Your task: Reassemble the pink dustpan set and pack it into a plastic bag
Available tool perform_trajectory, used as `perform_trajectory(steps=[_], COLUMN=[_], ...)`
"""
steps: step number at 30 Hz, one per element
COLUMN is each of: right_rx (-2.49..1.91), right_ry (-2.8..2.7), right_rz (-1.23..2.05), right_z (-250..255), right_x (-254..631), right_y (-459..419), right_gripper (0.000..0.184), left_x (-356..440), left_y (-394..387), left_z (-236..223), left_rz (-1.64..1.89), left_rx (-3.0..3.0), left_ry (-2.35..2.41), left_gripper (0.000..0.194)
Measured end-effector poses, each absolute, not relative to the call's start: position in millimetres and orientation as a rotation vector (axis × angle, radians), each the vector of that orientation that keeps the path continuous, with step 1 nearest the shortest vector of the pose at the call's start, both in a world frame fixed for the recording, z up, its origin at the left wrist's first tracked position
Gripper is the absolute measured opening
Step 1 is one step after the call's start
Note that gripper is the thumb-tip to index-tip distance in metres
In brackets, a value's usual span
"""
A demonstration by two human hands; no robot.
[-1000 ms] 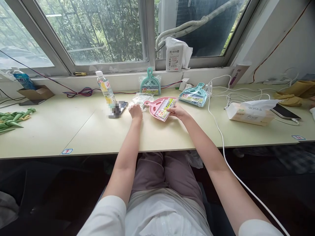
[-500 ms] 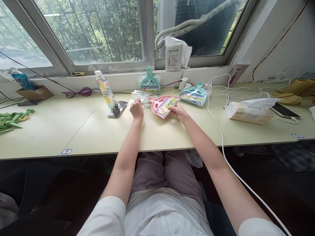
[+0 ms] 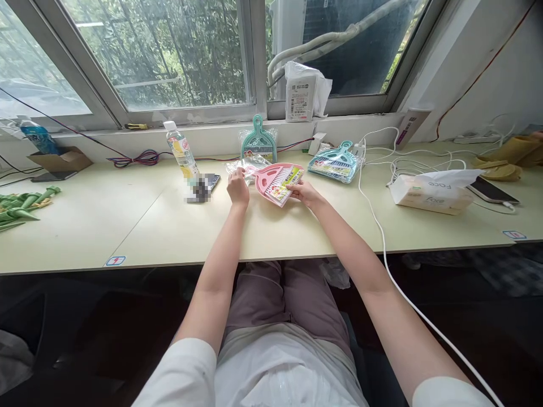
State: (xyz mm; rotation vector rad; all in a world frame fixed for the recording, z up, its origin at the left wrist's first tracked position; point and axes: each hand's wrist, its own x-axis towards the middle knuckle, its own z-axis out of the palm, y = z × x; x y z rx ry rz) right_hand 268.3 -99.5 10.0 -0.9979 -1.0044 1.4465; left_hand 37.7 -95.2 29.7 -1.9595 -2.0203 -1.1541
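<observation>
A pink mini dustpan and brush set [image 3: 275,181] with a yellow label is lifted slightly above the pale desk [image 3: 139,220]. My right hand [image 3: 306,193] grips its lower right edge at the label. My left hand [image 3: 237,187] is closed on a clear plastic wrapper [image 3: 244,165], and the pink handle points into the wrapper's mouth. Two teal dustpan sets lie close by: one [image 3: 258,146] leans against the window ledge, the other [image 3: 335,163] lies flat to the right in its wrapper.
A drink bottle [image 3: 181,150] and a phone [image 3: 204,185] stand left of my hands. A tissue pack [image 3: 432,191], white cables [image 3: 384,237] and another phone [image 3: 492,192] lie to the right. Green folded leaves [image 3: 21,206] sit far left. A cardboard box [image 3: 61,160] is at the back left.
My left hand lifted the clear wrapper off the desk and brought it to the pink dustpan's handle. My right hand shifted the pink set slightly left and up.
</observation>
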Motion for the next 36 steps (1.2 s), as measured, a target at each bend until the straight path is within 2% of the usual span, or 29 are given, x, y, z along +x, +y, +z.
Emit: perform_trajectory(steps=[6,12,21,36], right_rx=[-0.975,-0.989,-0.977,-1.009], right_ry=[-0.956,-0.986,-0.942,-0.940], right_rz=[1.392,1.423,1.403,1.333], right_z=[9.9,10.2,9.9,12.3], right_x=[263.8,256.3,259.0,257.1], right_y=[-101.6,-105.5,-103.6,-106.1], right_gripper=[0.029,0.028,0.018,0.025], left_x=[41.8,47.1,47.5,58.5], left_y=[-93.7,-95.2,-95.4,-116.3], left_z=[26.7,26.7,26.1,38.8], left_rz=[-1.116,-1.133,-1.227,-1.117], left_rx=[-2.061,-2.135,-2.162,-2.115], left_ry=[-1.949,-1.831,-1.795,-1.657], left_gripper=[0.044,0.029,0.033,0.027])
